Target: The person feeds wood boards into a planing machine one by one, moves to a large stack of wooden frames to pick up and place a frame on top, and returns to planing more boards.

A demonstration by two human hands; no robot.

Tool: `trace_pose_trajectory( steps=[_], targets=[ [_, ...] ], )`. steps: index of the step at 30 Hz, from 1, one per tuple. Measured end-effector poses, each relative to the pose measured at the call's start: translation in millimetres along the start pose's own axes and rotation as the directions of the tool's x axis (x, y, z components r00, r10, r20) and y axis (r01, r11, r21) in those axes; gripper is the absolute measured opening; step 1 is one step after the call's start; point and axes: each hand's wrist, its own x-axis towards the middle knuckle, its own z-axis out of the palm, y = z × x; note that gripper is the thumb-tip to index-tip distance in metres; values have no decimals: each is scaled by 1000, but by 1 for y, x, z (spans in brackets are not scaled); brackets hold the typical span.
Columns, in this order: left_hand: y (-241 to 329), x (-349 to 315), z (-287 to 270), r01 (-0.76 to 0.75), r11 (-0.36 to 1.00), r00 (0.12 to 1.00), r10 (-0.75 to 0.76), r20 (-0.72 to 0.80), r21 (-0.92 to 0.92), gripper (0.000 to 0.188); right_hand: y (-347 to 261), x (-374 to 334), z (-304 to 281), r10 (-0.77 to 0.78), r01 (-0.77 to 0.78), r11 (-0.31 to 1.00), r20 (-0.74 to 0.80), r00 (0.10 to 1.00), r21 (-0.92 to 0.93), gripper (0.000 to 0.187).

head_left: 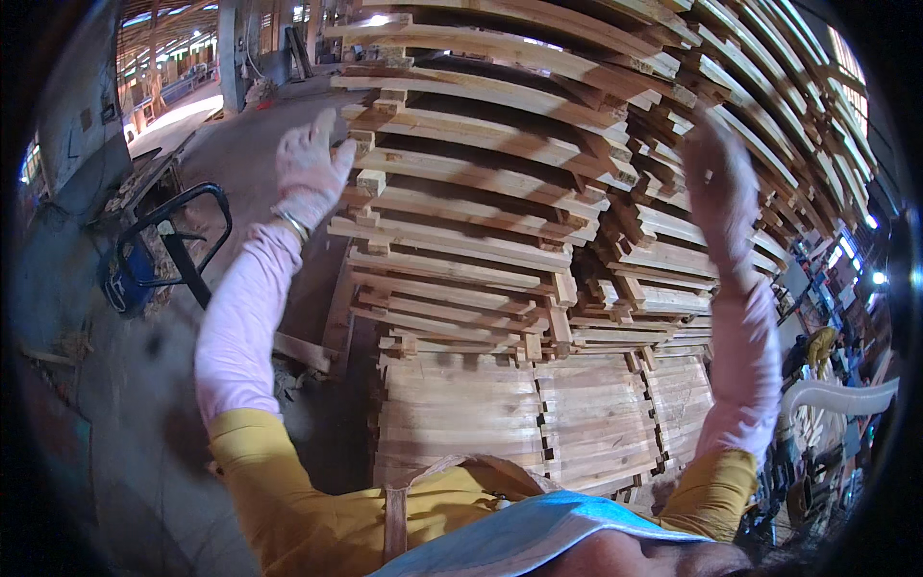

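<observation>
A tall stack of wooden boards (pixel 481 144), laid in layers with small wood blocks between them, rises in front of me. My left hand (pixel 312 168), in a pale glove, is raised by the left ends of the boards. Its thumb and fingers are apart and hold nothing; whether it touches a board end I cannot tell. Over on the right, my right hand (pixel 721 188) is up in front of more stacked boards (pixel 760 106). Motion smears its fingers, so their pose is unclear. Flat panels of joined wood (pixel 461 413) lie low, between my forearms.
A pallet truck's black loop handle (pixel 226 207) stands at the left, beside a blue object (pixel 125 274). A grey pillar (pixel 82 125) rises at the far left. On the right, a pale flexible hose (pixel 846 397) runs past cluttered equipment.
</observation>
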Motion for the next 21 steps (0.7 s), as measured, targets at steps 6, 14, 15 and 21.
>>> trace_pose_trajectory(
  steps=[6, 14, 15, 21],
  targets=[
    [54, 142, -81, 184, 970, 972, -204, 120, 160, 89, 36, 148, 56, 34, 237, 917, 656, 754, -321, 31],
    [58, 212, -36, 363, 923, 911, -381, 161, 130, 96, 7, 155, 68, 536, -403, 824, 776, 331, -398, 28],
    [51, 215, -24, 420, 901, 884, -433, 178, 106, 89, -1, 152, 72, 591, -536, 744, 768, 249, -399, 29],
    [48, 245, -20, 533, 843, 839, -513, 181, -78, 61, 67, 142, 100, 343, -295, 931, 796, 499, -216, 24]
  ],
)
